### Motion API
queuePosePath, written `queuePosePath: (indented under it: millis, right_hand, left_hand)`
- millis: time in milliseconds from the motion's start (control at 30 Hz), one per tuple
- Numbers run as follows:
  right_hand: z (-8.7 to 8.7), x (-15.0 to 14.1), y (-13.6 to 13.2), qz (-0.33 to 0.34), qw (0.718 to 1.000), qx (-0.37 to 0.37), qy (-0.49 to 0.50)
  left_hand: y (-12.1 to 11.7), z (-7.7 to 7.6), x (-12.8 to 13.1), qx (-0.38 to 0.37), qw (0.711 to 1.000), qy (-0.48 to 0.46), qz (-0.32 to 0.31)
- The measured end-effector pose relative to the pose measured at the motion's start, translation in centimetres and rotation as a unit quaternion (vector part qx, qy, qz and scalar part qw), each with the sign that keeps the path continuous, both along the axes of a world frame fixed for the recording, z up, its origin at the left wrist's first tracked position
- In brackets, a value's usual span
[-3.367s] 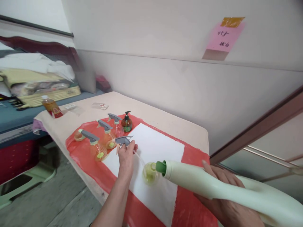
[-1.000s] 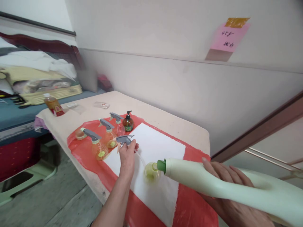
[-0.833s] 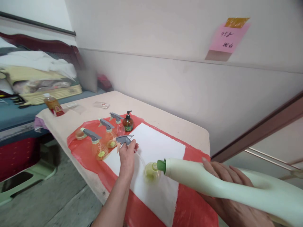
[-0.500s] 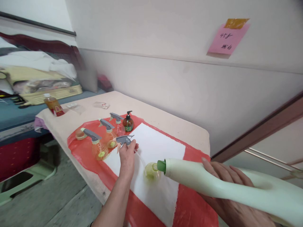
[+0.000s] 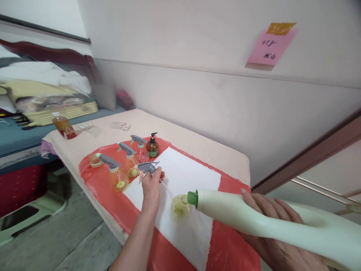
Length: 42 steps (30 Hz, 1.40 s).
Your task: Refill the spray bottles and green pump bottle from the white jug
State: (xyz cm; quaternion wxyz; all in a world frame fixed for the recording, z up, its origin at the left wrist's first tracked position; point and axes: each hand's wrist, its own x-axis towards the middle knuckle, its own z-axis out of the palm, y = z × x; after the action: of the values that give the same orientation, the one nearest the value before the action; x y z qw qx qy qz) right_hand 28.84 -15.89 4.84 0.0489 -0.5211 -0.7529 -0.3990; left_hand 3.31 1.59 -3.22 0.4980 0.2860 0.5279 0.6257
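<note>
Your left fingers [image 5: 158, 171] pinch the gray spray head [image 5: 147, 166], its tube slanting toward the round bottle [image 5: 180, 206] on the white sheet [image 5: 194, 177]; hold that tube clear of the mouth. Your right fingers [image 5: 265, 207] wrap the pale green jug [image 5: 234, 209], its green spout [image 5: 192, 198] right at the bottle's mouth; tilt it gently and steadily.

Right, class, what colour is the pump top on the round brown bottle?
Black pump top, clearest in the head view.
</note>
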Motion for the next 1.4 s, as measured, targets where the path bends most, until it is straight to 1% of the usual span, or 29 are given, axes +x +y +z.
queuePosePath:
  millis: [200, 600, 833, 967, 1167, 1333, 1400]
  right_hand:
    - [-0.2, 0.2, -0.2, -0.007, 1.000, -0.002, -0.004]
    - [0.0, 0.2, 0.0, -0.010, 1.000, -0.005, -0.005]
    - [0.3, 0.0, -0.1, -0.012, 1.000, -0.003, -0.007]
    - [0.6, -0.3, 0.0, -0.010, 1.000, 0.009, -0.026]
    - [1.0, -0.4, -0.2, -0.014, 1.000, -0.006, -0.027]
    - [1.2, -0.7, -0.2, -0.004, 1.000, -0.003, -0.023]
    - [1.2, -0.8, -0.2, -0.013, 1.000, -0.011, -0.026]
  left_hand:
    - [0.2, -0.4, -0.1, 0.005, 1.000, 0.006, -0.001]
    - [0.3, -0.5, -0.1, 0.002, 1.000, 0.009, 0.000]
    - [0.3, -0.6, -0.2, 0.006, 1.000, 0.008, -0.003]
    - [0.3, -0.5, -0.2, 0.007, 1.000, 0.008, 0.001]
    - [0.3, -0.5, -0.1, 0.002, 1.000, 0.005, 0.002]
    - [0.4, -0.5, -0.2, 0.005, 1.000, 0.006, 0.002]
    - [0.4, -0.5, -0.1, 0.004, 1.000, 0.005, 0.002]
